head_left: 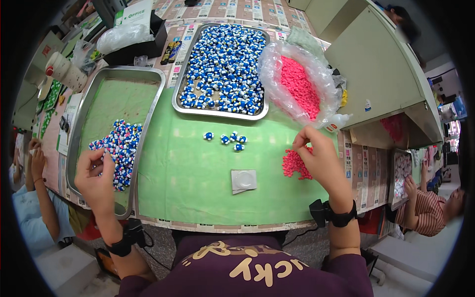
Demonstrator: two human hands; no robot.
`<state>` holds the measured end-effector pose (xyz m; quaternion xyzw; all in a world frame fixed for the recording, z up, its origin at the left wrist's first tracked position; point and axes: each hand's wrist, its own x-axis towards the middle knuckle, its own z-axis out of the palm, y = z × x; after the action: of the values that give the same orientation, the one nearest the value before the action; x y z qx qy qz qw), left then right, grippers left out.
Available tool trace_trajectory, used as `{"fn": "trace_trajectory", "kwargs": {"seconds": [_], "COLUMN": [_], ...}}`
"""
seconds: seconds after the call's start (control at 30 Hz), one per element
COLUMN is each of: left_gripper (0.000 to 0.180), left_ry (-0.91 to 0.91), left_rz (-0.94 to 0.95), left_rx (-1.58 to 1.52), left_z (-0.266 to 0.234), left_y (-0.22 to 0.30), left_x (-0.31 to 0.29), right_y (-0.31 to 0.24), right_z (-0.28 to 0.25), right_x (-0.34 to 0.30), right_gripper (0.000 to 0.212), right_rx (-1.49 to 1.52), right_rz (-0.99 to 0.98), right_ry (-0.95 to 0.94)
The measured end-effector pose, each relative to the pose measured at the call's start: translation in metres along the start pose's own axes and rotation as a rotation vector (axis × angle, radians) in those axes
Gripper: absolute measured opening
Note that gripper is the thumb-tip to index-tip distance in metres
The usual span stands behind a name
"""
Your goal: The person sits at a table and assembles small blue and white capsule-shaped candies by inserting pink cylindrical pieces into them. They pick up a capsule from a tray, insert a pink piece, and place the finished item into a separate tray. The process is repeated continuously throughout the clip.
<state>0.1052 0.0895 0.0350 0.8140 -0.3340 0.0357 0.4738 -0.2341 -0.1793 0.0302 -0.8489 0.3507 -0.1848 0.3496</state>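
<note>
My left hand [94,180] is over the left metal tray [161,81], its fingers curled and the fingertips close together. Beneath it lies a heap of small blue-and-white pieces with pink bits [126,143]. Whatever those fingertips hold is too small to make out. My right hand [321,158] reaches down to a small pile of pink pieces [293,166] on the green mat, thumb and forefinger pinched; what is between them is hidden. Several loose blue-and-white pieces [225,139] sit on the mat between my hands. Closer to me is a pale square pad with a round dish [244,179] on it.
A second metal tray [262,115] full of blue-and-white pieces stands at the back. Beside it, an open clear plastic bag [274,74] holds more pink pieces. A grey cabinet [376,69] rises on the right. Other people sit at both sides.
</note>
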Motion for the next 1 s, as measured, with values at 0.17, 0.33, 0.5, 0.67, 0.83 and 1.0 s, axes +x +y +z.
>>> {"fn": "trace_trajectory", "kwargs": {"seconds": [0.17, 0.33, 0.5, 0.67, 0.83, 1.0], "left_gripper": [0.017, 0.017, 0.01, 0.012, 0.015, 0.015], "left_ry": [-0.013, 0.028, -0.379, -0.988, -1.147, -1.189], "left_rz": [-0.098, -0.003, -0.006, -0.242, -0.4, -0.5], "left_rx": [0.418, 0.391, -0.217, -0.791, -1.034, -1.114], "left_z": [-0.012, 0.009, 0.071, 0.11, 0.113, 0.111], "left_y": [0.0, 0.015, 0.079, 0.128, 0.128, 0.122], "left_x": [0.01, 0.02, -0.007, -0.032, -0.029, -0.033], "right_y": [0.002, 0.0, -0.005, -0.063, -0.072, -0.074], "right_z": [0.011, 0.015, 0.019, 0.022, 0.024, 0.027], "right_x": [0.004, 0.006, 0.005, -0.005, -0.006, -0.008], "right_gripper": [0.009, 0.01, 0.013, 0.023, 0.029, 0.029], "right_rx": [-0.079, -0.21, -0.331, 0.228, 0.184, 0.108], "right_rz": [0.017, -0.013, -0.096, -0.345, -0.63, -0.661], "right_ry": [-0.02, -0.097, -0.067, 0.015, 0.16, 0.186]}}
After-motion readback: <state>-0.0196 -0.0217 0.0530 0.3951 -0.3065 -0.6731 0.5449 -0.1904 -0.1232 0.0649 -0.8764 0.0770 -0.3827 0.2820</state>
